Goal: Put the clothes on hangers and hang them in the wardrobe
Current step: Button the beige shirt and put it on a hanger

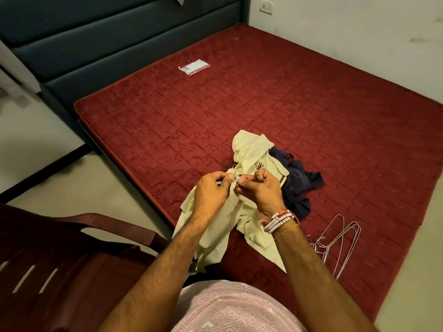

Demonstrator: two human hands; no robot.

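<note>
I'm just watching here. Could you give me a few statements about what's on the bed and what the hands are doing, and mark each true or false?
1. Both hands hold the pale yellow shirt. True: the left hand and the right hand pinch it together near its front.
2. The wire hangers already carry a shirt. False: they lie bare on the red mattress.
3. A dark blue garment lies beside the yellow shirt. True.
4. The beaded bracelets are on the left wrist. False: they are on the right wrist.
5. The small plastic packet lies beside the hangers. False: it lies far off, near the headboard.
</note>
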